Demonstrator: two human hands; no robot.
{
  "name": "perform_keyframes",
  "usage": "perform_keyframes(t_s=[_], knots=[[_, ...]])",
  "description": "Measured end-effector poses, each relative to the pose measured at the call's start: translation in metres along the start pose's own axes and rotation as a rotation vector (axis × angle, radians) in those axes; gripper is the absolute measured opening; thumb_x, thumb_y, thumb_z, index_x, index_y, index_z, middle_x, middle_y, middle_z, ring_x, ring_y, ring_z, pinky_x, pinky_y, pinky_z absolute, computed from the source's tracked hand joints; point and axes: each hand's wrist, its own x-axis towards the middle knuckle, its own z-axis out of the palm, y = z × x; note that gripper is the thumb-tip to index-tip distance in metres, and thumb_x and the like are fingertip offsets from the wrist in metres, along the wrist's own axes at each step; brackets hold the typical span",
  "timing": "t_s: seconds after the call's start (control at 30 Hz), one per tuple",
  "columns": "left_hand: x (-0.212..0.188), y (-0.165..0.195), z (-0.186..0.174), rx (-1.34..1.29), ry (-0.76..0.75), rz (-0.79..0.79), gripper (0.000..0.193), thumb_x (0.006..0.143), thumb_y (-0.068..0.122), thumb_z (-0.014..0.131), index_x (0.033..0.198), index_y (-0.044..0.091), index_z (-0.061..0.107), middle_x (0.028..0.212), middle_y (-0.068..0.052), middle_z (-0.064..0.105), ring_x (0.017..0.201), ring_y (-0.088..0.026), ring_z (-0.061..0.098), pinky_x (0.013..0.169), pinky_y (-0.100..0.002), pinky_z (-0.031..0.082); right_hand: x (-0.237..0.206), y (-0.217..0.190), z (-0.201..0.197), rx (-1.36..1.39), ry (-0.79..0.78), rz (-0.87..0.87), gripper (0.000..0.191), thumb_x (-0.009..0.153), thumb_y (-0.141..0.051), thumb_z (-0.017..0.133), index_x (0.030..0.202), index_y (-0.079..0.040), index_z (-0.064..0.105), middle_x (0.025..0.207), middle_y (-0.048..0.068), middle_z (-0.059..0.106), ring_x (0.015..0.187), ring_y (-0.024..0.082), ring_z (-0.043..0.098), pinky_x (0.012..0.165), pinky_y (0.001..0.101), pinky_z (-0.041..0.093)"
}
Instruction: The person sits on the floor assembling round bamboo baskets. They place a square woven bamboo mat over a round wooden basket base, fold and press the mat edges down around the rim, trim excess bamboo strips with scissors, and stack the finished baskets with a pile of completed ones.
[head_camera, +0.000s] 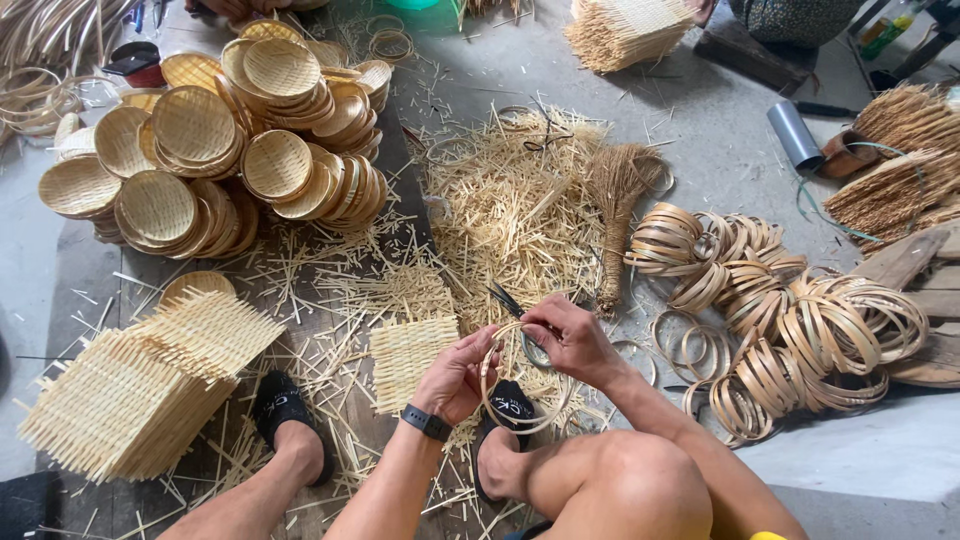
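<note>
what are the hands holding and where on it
Both hands hold one thin bamboo ring. The left hand pinches its left rim, and the right hand grips the top rim.

The thin ring (520, 378) between the left hand (455, 378) and the right hand (572, 340) is a smooth strip of pale bamboo. The round trays (190, 125) are woven bamboo, yellow and a bit shiny. The flat square mats (140, 385) are woven too, with rough, spiky edges. The loose sticks (505, 215) look dry and scratchy. The coiled hoops (800, 335) are darker tan bamboo (smooth and bendy-looking). The floor (700, 130) is grey concrete, dull and dusty. The sandal (285, 405) looks like black rubber. The pipe (795, 135) is grey plastic.
</note>
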Motion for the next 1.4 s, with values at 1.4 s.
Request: perform_keyframes(t_s=[1.4], knots=[[-0.049,0.099,0.032,0.319,0.185,-0.006,0.055,0.097,0.062,0.04,0.073,0.016,0.055,0.054,0.006,0.052,0.044,-0.009,0.044,0.04,-0.024,0.035,0.09,-0.077,0.05,-0.29,-0.186,-0.559,0.01,0.089,-0.011,0.072,0.087,-0.002,0.068,0.085,0.009,0.065,0.077,0.02,0.065,0.059,0.0297,0.056]])
